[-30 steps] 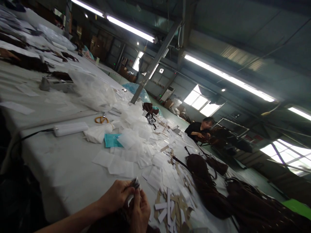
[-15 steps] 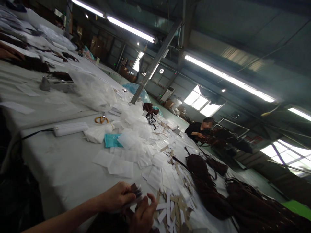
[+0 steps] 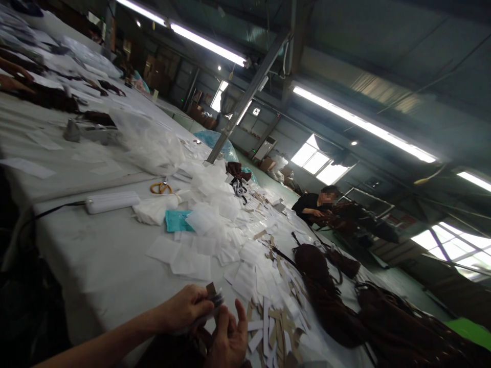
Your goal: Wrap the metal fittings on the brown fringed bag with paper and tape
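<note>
My left hand (image 3: 187,309) is closed in a pinch at the bottom of the view. From its fingers sticks out a small brown tab with a shiny, clear-wrapped strap end (image 3: 217,300); the exact kind is blurred. My right hand (image 3: 229,340) is just right of it, a fingertip at the wrapped piece, its other fingers partly curled and one raised apart. Dark brown material hangs below and between both hands, mostly in shadow. Close by on the right lie cut card strips (image 3: 276,327), grey-brown and white. Thin white foam sheets (image 3: 191,259) spread over the table ahead.
On the white-covered table (image 3: 95,260) lie a teal packet (image 3: 177,221), orange-handled scissors (image 3: 160,187) and a white power strip (image 3: 112,202). Dark brown bags (image 3: 320,286) lie on the right. A co-worker (image 3: 312,204) sits beyond; another person's hands (image 3: 13,76) are at far left.
My right hand has turned slightly, and one finger now stands straighter. The brown tab in my left hand has tilted a little more upright. The table things have not moved.
</note>
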`<control>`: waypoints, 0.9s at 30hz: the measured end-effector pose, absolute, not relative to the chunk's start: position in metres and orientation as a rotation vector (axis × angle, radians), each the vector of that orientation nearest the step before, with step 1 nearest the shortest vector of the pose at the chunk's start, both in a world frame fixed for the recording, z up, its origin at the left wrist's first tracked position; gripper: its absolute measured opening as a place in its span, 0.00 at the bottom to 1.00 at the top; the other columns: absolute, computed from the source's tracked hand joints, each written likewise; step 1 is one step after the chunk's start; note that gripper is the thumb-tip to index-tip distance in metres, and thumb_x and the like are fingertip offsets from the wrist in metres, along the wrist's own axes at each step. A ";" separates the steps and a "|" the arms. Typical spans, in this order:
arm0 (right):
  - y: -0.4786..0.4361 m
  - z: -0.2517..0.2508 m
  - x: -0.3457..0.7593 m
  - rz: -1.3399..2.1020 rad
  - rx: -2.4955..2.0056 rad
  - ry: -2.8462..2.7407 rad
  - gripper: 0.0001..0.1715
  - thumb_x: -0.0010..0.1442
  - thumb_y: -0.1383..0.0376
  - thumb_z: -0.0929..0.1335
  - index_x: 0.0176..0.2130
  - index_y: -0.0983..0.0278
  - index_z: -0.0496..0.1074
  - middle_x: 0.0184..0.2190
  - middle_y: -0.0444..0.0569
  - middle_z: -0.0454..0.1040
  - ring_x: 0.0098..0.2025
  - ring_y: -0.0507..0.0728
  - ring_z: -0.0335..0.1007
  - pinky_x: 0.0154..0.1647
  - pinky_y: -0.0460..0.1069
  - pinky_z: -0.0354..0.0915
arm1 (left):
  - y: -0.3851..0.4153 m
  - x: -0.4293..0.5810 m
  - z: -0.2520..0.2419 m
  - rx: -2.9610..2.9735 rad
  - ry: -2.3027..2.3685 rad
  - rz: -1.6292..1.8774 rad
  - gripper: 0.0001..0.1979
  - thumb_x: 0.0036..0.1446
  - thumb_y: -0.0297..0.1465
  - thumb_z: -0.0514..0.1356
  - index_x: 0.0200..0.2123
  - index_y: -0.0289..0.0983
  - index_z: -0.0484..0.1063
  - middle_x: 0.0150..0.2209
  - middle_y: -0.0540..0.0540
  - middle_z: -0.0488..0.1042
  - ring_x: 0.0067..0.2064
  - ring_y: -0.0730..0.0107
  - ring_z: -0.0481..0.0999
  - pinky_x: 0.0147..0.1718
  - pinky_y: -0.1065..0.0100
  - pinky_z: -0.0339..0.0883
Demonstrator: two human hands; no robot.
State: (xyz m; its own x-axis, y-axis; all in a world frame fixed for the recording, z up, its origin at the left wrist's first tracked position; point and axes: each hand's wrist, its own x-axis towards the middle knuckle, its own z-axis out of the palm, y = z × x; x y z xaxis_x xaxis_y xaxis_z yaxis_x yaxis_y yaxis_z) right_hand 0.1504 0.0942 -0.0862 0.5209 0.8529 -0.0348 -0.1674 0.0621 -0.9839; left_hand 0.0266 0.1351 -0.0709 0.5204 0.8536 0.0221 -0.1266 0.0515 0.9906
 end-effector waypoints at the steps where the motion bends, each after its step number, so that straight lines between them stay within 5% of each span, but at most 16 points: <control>1: 0.093 -0.085 0.149 0.871 -1.268 -0.665 0.42 0.50 0.47 0.72 0.57 0.61 0.59 0.30 0.43 0.75 0.32 0.54 0.73 0.29 0.46 0.69 | 0.135 0.026 -0.070 1.311 0.712 0.849 0.16 0.57 0.42 0.57 0.30 0.34 0.69 0.20 0.51 0.70 0.18 0.74 0.65 0.17 0.74 0.55; 7: 0.086 -0.072 0.133 0.914 -1.246 -0.689 0.40 0.56 0.45 0.67 0.59 0.65 0.59 0.13 0.32 0.57 0.14 0.47 0.55 0.14 0.41 0.56 | 0.133 0.023 -0.060 1.319 0.625 0.813 0.14 0.58 0.40 0.55 0.30 0.35 0.70 0.24 0.49 0.73 0.21 0.73 0.67 0.20 0.73 0.59; 15: 0.087 -0.081 0.143 0.838 -1.323 -0.828 0.48 0.55 0.41 0.66 0.63 0.65 0.53 0.19 0.39 0.69 0.16 0.49 0.61 0.18 0.44 0.64 | 0.136 0.024 -0.067 1.267 0.686 0.854 0.16 0.57 0.42 0.55 0.34 0.34 0.70 0.21 0.49 0.72 0.18 0.73 0.66 0.17 0.74 0.56; 18: 0.085 -0.089 0.156 0.743 -1.388 -0.859 0.41 0.49 0.44 0.72 0.53 0.66 0.68 0.31 0.48 0.77 0.22 0.51 0.67 0.23 0.46 0.68 | 0.141 0.022 -0.073 1.259 0.742 0.868 0.18 0.56 0.45 0.56 0.32 0.34 0.69 0.22 0.50 0.71 0.17 0.74 0.66 0.16 0.74 0.54; 21: 0.084 -0.095 0.167 0.798 -1.465 -0.950 0.30 0.45 0.44 0.73 0.34 0.68 0.78 0.26 0.49 0.77 0.27 0.56 0.72 0.27 0.46 0.68 | 0.141 0.020 -0.071 1.297 0.706 0.827 0.17 0.56 0.44 0.57 0.31 0.34 0.69 0.22 0.50 0.71 0.18 0.74 0.66 0.16 0.74 0.55; 27: 0.085 -0.090 0.174 0.815 -1.436 -1.064 0.26 0.47 0.46 0.72 0.33 0.66 0.80 0.27 0.49 0.79 0.32 0.60 0.73 0.33 0.48 0.69 | 0.137 0.018 -0.060 1.340 0.673 0.764 0.16 0.55 0.43 0.58 0.30 0.34 0.71 0.21 0.51 0.69 0.18 0.75 0.65 0.17 0.74 0.56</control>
